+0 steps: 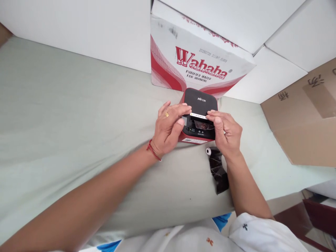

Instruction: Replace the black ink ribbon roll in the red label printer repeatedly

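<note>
A small black-and-red label printer (pixel 201 101) sits on the cloth-covered surface, against the Wahaha carton. Its black lid has a white warning strip (pixel 198 116) along the front edge, and crumpled clear film (pixel 203 125) shows in the opening below. My left hand (pixel 170 127) grips the lid's left front corner, fingers on top and thumb lower down. At the right front corner my right hand (pixel 227 131) holds the lid with curled fingers. A roll of black ribbon (pixel 217 171) lies in front of the printer, partly hidden by my right wrist.
Behind the printer stands the white-and-red Wahaha carton (pixel 168 52), among white boxes (pixel 78 31). A brown cardboard box (pixel 304 119) is at the right. The pale green cloth (pixel 65 105) covers the work surface, whose front edge is near my body.
</note>
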Demonstrator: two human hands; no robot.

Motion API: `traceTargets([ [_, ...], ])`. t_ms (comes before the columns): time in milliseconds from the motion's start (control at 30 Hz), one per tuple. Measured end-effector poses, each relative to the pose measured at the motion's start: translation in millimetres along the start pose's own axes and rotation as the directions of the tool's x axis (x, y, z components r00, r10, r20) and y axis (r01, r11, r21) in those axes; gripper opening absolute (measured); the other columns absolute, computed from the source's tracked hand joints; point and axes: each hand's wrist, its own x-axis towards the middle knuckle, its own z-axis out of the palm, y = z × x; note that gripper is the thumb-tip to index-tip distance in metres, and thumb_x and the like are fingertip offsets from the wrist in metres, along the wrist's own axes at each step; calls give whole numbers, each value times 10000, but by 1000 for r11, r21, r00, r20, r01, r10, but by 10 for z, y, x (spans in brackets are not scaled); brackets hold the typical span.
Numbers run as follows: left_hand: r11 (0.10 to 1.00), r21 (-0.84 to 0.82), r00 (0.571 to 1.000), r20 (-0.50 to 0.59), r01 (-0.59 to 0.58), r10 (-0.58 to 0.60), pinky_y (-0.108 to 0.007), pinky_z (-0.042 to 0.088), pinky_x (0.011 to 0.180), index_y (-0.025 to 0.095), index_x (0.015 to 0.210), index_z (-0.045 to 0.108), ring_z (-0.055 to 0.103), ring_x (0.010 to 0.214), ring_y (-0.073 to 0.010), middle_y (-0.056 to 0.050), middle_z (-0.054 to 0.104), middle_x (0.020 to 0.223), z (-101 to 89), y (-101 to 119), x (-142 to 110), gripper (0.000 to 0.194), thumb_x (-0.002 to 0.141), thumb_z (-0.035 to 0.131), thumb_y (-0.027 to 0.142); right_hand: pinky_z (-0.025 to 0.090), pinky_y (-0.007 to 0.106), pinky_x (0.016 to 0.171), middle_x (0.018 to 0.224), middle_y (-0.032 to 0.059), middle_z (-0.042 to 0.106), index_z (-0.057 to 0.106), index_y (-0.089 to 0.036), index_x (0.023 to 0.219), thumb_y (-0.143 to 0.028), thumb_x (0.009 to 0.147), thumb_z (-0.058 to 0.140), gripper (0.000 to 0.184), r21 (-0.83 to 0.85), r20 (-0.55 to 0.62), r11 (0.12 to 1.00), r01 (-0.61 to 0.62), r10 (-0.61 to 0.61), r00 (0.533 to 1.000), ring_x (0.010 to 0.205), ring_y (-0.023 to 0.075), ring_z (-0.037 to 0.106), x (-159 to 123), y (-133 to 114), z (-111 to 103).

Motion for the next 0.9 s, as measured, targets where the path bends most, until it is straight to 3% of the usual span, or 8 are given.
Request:
traceTargets([
  [333, 996, -67, 998, 22, 59, -57, -552, 360, 1378, 291, 1192, 722, 727, 1302, -272, -9, 838, 1200, -33, -29, 110, 288, 952, 574, 231, 650, 533, 1119, 1193, 94, 881, 878, -270, 1118, -385, 1163, 531, 368, 33, 37, 999, -23, 22, 999, 1205, 262, 821, -47, -77, -57],
  [467, 954, -250, 986, 53, 168, -159, -519, 479, 1271, 272, 1157, 721, 693, 1278, -278, -42, 819, 1183, -26, -12, 154, 269, 928, 588, 228, 660, 562, 1099, 1176, 81, 886, 875, -283, 1124, -339, 1152, 541, 340, 35, 44, 999, 31, -32, 999, 1191, 282, 830, -184, -182, -132],
  [600, 820, -494, 957, 125, 289, -262, -461, 544, 1161, 272, 1164, 679, 711, 1217, -256, -39, 784, 1163, -6, 1, 203, 245, 922, 647, 247, 683, 573, 1062, 1163, 88, 888, 865, -287, 1167, -285, 1126, 566, 302, -12, 46, 992, 128, -127, 991, 1164, 293, 842, -355, -266, -140],
  [733, 810, -510, 953, 81, 291, -292, -454, 479, 1278, 293, 1237, 628, 638, 1405, -258, -45, 717, 1381, 29, -71, 230, 328, 918, 703, 302, 681, 585, 1075, 1190, 95, 884, 842, -298, 1253, -243, 1099, 598, 294, -57, -4, 983, 173, -174, 985, 1173, 297, 845, -472, -294, -66],
  [900, 828, -473, 947, 48, 301, -317, -446, 393, 1366, 376, 1442, 471, 406, 1676, -245, -28, 509, 1665, 86, -289, 215, 646, 887, 800, 401, 673, 568, 1081, 1190, 92, 884, 840, -294, 1256, -178, 1070, 624, 308, -30, -37, 985, 170, -171, 985, 1168, 288, 846, -493, -284, -25],
])
